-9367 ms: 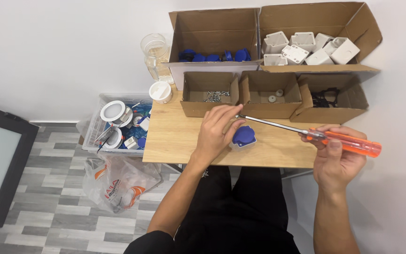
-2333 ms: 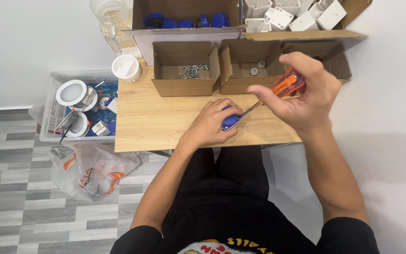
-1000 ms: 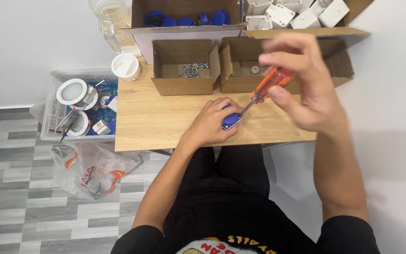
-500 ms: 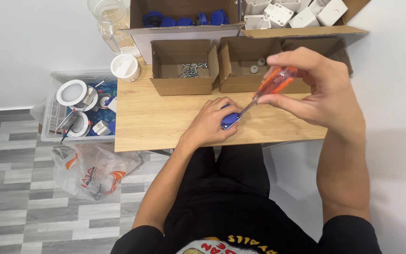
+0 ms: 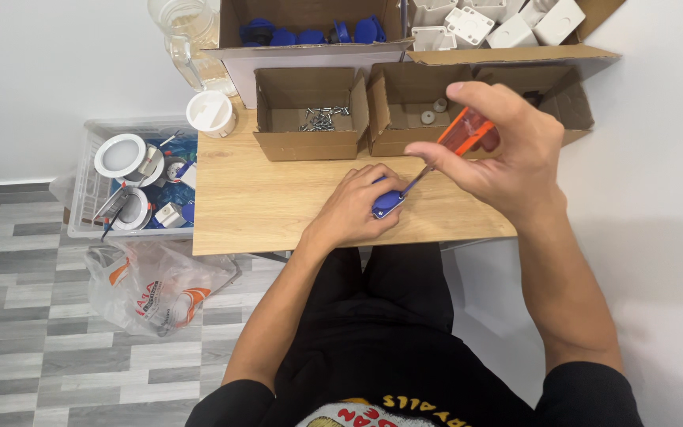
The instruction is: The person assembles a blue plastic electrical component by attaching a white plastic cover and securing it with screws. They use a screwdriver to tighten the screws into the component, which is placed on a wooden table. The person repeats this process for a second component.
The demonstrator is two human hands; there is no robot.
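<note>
My left hand [image 5: 355,207] presses down on a small blue plastic part [image 5: 388,204] on the wooden table [image 5: 270,207], fingers wrapped over its top. My right hand [image 5: 493,146] grips an orange-handled screwdriver [image 5: 466,134] held steeply, its thin shaft [image 5: 417,179] running down to the blue part, the tip touching it beside my left fingers. Most of the handle is hidden inside my right fist.
Open cardboard boxes line the table's back edge: one with screws [image 5: 322,120], one with small white rings [image 5: 430,111], one with blue parts [image 5: 310,32], one with white blocks [image 5: 507,24]. A white cup [image 5: 210,113], a clear jar [image 5: 187,35], a floor bin [image 5: 132,186] and plastic bag [image 5: 156,285] sit left.
The screwdriver went from lying out to the right to standing with its tip on the blue part; over the last second my right hand shifts its grip on the handle while the left hand stays put.
</note>
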